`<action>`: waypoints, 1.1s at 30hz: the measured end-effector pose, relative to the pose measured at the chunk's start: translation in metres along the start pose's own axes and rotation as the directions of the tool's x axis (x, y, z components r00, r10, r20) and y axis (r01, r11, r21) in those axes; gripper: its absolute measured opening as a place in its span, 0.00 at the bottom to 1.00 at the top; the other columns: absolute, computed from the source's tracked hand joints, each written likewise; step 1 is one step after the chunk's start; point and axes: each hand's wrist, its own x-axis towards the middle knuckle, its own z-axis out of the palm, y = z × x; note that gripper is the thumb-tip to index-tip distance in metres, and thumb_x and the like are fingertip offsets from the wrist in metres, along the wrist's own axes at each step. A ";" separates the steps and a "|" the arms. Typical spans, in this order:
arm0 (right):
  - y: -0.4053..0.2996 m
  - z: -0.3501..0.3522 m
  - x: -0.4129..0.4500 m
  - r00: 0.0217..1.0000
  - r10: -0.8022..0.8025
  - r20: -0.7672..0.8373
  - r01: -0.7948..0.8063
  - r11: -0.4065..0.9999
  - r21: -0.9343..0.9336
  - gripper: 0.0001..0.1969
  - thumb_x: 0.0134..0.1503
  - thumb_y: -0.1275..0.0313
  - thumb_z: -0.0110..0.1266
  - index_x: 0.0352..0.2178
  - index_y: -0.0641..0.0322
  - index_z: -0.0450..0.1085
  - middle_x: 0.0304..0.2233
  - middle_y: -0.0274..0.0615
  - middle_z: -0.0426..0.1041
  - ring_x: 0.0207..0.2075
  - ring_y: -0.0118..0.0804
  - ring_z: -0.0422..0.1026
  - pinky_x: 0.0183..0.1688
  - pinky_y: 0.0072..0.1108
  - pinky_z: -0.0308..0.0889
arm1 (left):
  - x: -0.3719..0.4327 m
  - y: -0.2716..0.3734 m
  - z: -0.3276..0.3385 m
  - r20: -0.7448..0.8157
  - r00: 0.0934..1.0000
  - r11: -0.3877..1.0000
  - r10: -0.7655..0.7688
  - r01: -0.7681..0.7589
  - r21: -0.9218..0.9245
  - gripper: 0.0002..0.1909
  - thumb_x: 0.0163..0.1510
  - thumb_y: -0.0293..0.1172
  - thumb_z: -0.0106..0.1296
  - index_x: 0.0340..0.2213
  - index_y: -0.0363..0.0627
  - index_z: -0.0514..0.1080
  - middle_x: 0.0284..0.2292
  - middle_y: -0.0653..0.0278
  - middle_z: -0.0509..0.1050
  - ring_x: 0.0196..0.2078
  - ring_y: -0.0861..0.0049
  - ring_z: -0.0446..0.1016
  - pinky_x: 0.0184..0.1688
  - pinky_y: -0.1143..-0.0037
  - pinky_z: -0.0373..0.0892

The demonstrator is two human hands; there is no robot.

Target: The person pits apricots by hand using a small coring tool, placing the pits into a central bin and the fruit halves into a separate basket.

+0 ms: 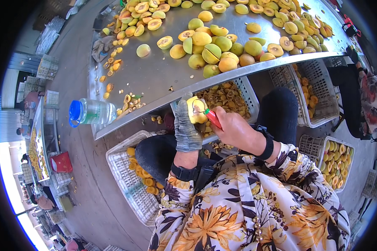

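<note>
In a grey knit glove, my left hand point(187, 127) holds a yellow halved stone fruit point(197, 109) with its cut face turned up. My bare right hand point(235, 127) grips a small tool by its red and green handle point(214, 118); the tool's tip meets the cut face, and its exact shape there is hard to tell. Both hands are over a crate point(254, 105) of pits and scraps, just below the metal table's edge point(176, 94). On the table lies a pile of whole and halved green-yellow fruit point(212, 47).
A water bottle with a blue lid point(97, 112) lies at the table's left corner, near scraps and a grey cloth point(103, 47). White crates of fruit stand at lower left point(128, 182), right point(325, 97) and lower right point(311, 150). A co-worker's gloved hand point(352, 55) is at far right.
</note>
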 end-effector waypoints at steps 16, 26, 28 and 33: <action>0.001 0.009 -0.005 1.000 -0.017 0.014 0.016 0.999 0.033 0.12 0.44 0.78 0.47 0.30 0.71 0.55 0.17 0.62 0.65 0.23 0.61 0.67 0.24 0.39 0.62 | -0.002 -0.001 0.005 0.118 0.967 0.970 0.227 -0.235 0.067 0.24 0.50 0.47 0.48 0.42 0.42 0.64 0.34 0.57 0.71 0.30 0.70 0.72 0.35 0.73 0.70; 0.008 0.013 -0.001 0.986 -0.012 0.167 0.013 1.000 -0.002 0.10 0.44 0.79 0.46 0.29 0.71 0.55 0.16 0.60 0.66 0.22 0.60 0.67 0.24 0.38 0.63 | 0.023 0.008 -0.021 0.254 0.965 0.983 -0.069 0.022 0.181 0.17 0.47 0.37 0.53 0.35 0.36 0.68 0.32 0.58 0.72 0.28 0.68 0.73 0.31 0.73 0.71; 0.011 0.019 0.002 0.992 -0.012 0.122 0.009 1.000 0.027 0.11 0.44 0.79 0.47 0.29 0.71 0.55 0.17 0.61 0.65 0.23 0.61 0.67 0.24 0.38 0.63 | 0.020 -0.002 -0.007 0.016 1.000 0.999 -0.026 0.026 -0.027 0.18 0.48 0.38 0.52 0.36 0.38 0.67 0.31 0.58 0.72 0.30 0.69 0.72 0.33 0.74 0.71; 0.004 0.016 0.004 1.000 0.013 -0.025 -0.011 0.997 0.076 0.11 0.43 0.79 0.47 0.29 0.70 0.55 0.16 0.61 0.65 0.23 0.61 0.67 0.24 0.39 0.63 | 0.023 -0.013 -0.008 -0.004 0.990 0.990 0.142 -0.142 0.003 0.21 0.51 0.46 0.47 0.39 0.41 0.66 0.31 0.59 0.71 0.34 0.70 0.71 0.36 0.74 0.69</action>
